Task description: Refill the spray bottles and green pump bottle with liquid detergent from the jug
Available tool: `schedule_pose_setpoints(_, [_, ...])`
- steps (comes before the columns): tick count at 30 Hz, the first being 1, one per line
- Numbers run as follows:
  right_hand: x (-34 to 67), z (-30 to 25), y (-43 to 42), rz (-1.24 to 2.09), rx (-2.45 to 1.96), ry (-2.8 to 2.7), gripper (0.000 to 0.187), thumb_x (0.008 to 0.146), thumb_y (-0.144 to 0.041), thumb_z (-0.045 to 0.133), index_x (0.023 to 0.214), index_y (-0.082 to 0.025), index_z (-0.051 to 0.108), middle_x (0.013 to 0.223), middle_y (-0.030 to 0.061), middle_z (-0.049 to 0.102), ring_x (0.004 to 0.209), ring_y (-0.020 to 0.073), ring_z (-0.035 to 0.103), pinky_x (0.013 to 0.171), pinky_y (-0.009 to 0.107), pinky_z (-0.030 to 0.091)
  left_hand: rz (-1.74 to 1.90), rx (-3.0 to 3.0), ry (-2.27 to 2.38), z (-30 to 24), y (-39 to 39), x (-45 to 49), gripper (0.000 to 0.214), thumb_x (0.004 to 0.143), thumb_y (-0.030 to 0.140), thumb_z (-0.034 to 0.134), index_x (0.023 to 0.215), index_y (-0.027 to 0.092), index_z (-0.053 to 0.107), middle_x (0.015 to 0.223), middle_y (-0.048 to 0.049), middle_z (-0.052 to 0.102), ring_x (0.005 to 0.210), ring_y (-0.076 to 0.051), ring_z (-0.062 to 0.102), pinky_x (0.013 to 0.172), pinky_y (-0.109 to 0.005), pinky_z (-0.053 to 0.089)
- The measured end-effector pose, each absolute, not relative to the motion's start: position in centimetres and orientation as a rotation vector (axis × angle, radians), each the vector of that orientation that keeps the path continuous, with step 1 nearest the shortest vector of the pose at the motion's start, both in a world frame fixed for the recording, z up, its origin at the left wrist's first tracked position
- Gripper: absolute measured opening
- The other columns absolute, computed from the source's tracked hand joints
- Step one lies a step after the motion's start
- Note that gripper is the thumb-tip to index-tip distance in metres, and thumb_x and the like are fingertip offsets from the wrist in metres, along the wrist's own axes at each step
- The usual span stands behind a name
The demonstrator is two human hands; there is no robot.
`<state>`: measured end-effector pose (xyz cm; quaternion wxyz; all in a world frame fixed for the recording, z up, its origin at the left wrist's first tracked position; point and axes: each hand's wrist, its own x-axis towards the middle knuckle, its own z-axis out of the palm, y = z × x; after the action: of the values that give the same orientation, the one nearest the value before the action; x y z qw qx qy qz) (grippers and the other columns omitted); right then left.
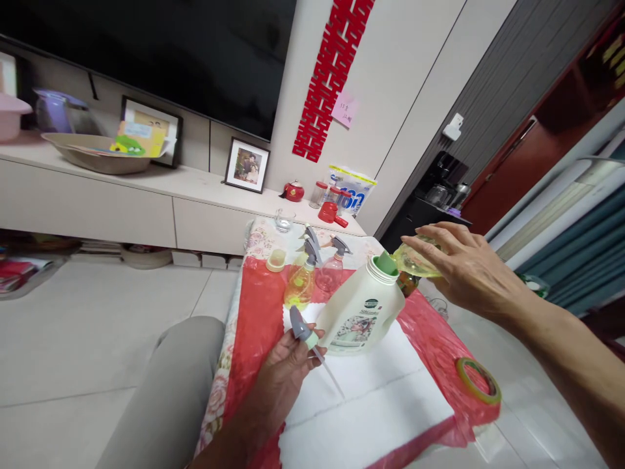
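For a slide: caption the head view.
Left hand grips spray trigger; right hand holds yellow container at spout of white bottle.

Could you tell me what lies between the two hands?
In the head view, the white bottle lies between the left hand, holding a spray head, and the right hand, holding a yellow container.

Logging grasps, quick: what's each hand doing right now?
Left hand: closed on spray head.
Right hand: holding yellow bottle over white jug.
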<state>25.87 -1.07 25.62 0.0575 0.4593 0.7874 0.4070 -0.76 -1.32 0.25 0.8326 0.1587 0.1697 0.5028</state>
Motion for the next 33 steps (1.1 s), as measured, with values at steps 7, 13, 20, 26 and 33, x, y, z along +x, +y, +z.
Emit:
schedule_pose_setpoints(7, [24.2, 26.6, -0.9, 1.254, 1.238, 2.366, 0.054, 0.089, -0.021, 0.055, 0.142, -0.026, 0.049, 0.14, 0.0101, 0.048, 0.132, 0.0332, 0.04, 0.094, 0.047, 0.04, 1.054, 0.329, 0.341, -0.3, -1.3, -0.8, 0.041, 0.067, 0.03, 0.089, 0.102, 0.02, 0.071, 0.105, -0.0046, 0.072, 0.085, -0.016, 0.067, 0.083, -0.029, 0.053])
schedule_pose_setpoints(13, [23.3, 27.2, -0.9, 1.251, 1.154, 2.372, 0.047, 0.094, -0.016, 0.045, 0.139, -0.027, 0.051, 0.146, 0.0083, 0.043, 0.136, 0.0321, 0.037, 0.098, 0.05, 0.038, 1.059, 0.325, 0.346, -0.1, -1.5, -0.8, 0.042, 0.067, 0.031, 0.089, 0.103, 0.02, 0.071, 0.107, -0.0049, 0.072, 0.085, -0.016, 0.068, 0.083, -0.029, 0.052])
schedule_pose_setpoints(20, [22.3, 27.7, -1.2, 1.293, 1.142, 2.379, 0.042, 0.095, -0.015, 0.041, 0.133, -0.026, 0.054, 0.141, 0.0094, 0.048, 0.135, 0.0304, 0.038, 0.099, 0.053, 0.039, 1.053, 0.329, 0.338, -0.3, -1.4, -0.9, 0.042, 0.067, 0.031, 0.089, 0.103, 0.02, 0.07, 0.107, -0.0049, 0.072, 0.084, -0.016, 0.068, 0.082, -0.029, 0.052])
schedule_pose_setpoints(26, [22.6, 28.0, -1.1, 1.347, 1.138, 2.344, 0.048, 0.097, -0.009, 0.035, 0.137, -0.027, 0.052, 0.146, 0.0078, 0.043, 0.138, 0.0299, 0.035, 0.102, 0.052, 0.037, 1.058, 0.329, 0.315, -0.7, -1.3, -0.8, 0.038, 0.072, 0.028, 0.085, 0.106, 0.021, 0.07, 0.111, -0.0061, 0.071, 0.085, -0.016, 0.068, 0.082, -0.03, 0.051])
schedule_pose_setpoints(33, [22.1, 27.6, -1.3, 1.45, 0.995, 2.289, 0.048, 0.092, -0.005, 0.039, 0.133, -0.023, 0.055, 0.142, 0.0108, 0.046, 0.134, 0.0304, 0.038, 0.098, 0.049, 0.038, 1.058, 0.348, 0.332, -0.8, -1.3, -0.8, 0.042, 0.068, 0.031, 0.088, 0.105, 0.02, 0.07, 0.111, -0.006, 0.071, 0.084, -0.016, 0.068, 0.079, -0.029, 0.051])
